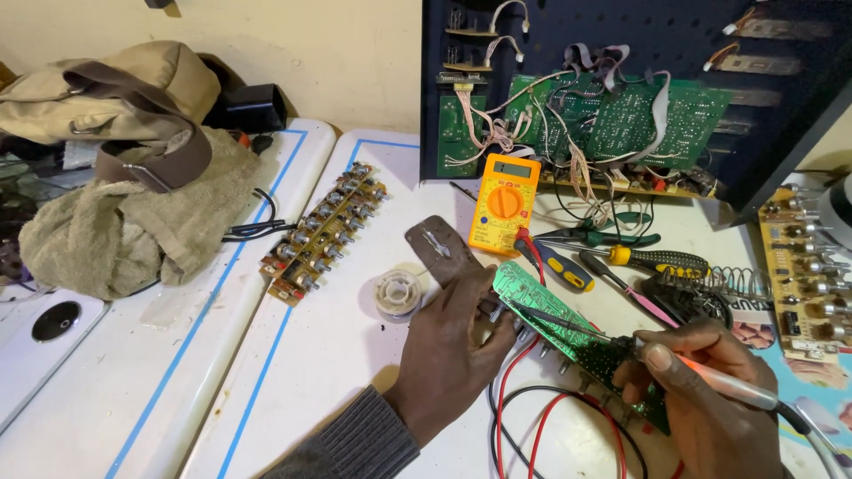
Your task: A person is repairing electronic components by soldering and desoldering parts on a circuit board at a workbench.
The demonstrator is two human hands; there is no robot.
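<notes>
My left hand rests on the white table and pinches the near edge of a long green circuit board that lies tilted in front of me. My right hand grips a soldering iron like a pen. Its thin dark tip reaches left across the board's solder side. Red and black wires loop under the board between my hands.
A solder spool and a metal plate lie left of the board. Behind are a yellow multimeter, screwdrivers, pliers, a coiled iron stand, a knob board and an open chassis with green boards. Cloth and a bag sit far left.
</notes>
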